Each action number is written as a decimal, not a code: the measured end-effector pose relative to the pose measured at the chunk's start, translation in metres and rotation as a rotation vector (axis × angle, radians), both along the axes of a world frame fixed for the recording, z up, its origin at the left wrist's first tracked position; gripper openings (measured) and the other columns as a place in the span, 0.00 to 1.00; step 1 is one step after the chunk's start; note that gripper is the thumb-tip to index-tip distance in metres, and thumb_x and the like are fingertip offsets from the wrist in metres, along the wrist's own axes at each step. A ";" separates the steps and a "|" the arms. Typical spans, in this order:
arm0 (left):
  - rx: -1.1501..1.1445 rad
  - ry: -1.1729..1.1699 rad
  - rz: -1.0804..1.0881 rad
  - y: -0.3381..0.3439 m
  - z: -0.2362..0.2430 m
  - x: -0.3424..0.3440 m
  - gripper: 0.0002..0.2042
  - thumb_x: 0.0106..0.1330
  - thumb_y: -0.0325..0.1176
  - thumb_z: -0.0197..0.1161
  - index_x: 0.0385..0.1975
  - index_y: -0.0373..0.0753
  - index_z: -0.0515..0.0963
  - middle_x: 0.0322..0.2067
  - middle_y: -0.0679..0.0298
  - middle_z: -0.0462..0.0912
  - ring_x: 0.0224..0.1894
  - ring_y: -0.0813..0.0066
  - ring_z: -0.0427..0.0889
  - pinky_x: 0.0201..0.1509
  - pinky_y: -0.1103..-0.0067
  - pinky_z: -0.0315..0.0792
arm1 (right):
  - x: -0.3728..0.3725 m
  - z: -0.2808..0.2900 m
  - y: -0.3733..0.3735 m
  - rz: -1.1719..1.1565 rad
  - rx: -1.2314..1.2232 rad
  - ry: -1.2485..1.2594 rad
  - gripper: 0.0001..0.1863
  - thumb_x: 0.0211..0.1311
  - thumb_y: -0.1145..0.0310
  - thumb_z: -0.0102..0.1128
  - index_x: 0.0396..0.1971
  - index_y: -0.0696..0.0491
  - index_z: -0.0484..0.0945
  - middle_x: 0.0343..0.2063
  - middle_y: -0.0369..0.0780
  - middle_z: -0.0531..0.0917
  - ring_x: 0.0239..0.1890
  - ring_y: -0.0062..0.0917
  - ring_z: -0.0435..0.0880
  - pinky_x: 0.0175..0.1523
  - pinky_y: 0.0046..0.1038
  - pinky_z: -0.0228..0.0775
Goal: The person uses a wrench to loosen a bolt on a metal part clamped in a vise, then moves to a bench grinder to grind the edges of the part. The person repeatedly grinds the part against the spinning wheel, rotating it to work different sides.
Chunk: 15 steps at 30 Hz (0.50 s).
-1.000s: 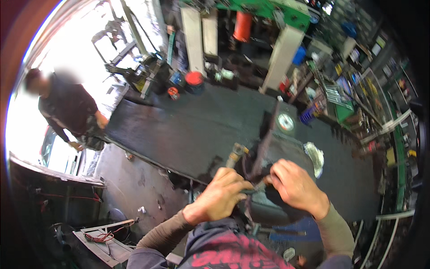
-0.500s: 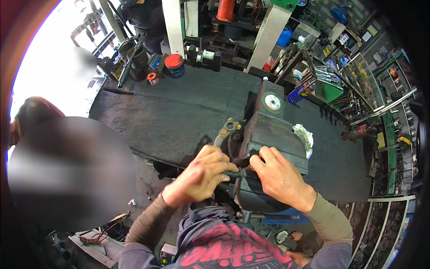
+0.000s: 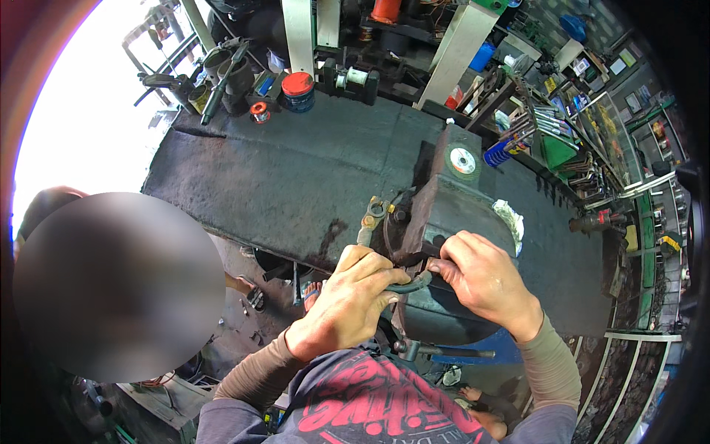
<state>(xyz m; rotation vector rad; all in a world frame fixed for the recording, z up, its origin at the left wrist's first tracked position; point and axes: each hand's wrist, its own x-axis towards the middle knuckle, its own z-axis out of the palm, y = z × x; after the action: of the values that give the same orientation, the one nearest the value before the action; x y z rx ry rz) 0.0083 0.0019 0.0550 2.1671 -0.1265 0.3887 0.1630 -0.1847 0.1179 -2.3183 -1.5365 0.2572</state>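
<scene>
My left hand (image 3: pixel 351 296) is closed around a thick dark cable (image 3: pixel 409 287), held at the near side of a large dark bench vise (image 3: pixel 464 214). Beyond my left fingers the cable's other end carries a brass-coloured battery clamp (image 3: pixel 376 210), which sticks up beside the vise. My right hand (image 3: pixel 484 280) has thumb and fingers pinched together at the cable's greyish near end, next to the vise jaws. What lies between those fingertips is too small to make out. Below the jaws, the vise's handle bar (image 3: pixel 458 353) points right.
A cutting disc (image 3: pixel 463 161) lies on the back of the vise. White crumpled material (image 3: pixel 509 223) rests at its right. A red-lidded tub (image 3: pixel 298 92), a solder spool (image 3: pixel 259 112) and metal cans (image 3: pixel 235 81) stand at the bench's far left. Tool racks (image 3: pixel 543 133) line the right. Another person is at the left.
The view has shifted a little. The cable's near end is tilted more to the right and shows more clearly. My right hand has moved slightly right; my left still grips the cable.
</scene>
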 end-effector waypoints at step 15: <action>-0.023 -0.017 -0.134 0.024 -0.006 0.014 0.16 0.58 0.26 0.68 0.48 0.41 0.84 0.43 0.60 0.79 0.51 0.54 0.73 0.61 0.65 0.68 | 0.002 0.006 0.004 0.057 0.064 0.071 0.10 0.57 0.79 0.66 0.38 0.58 0.78 0.35 0.43 0.80 0.39 0.42 0.82 0.45 0.37 0.75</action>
<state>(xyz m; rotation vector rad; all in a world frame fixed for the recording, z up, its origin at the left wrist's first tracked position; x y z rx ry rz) 0.0228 0.0260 0.0486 2.1193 -0.2742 0.3298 0.1652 -0.1810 0.1235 -2.1954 -1.5550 0.2971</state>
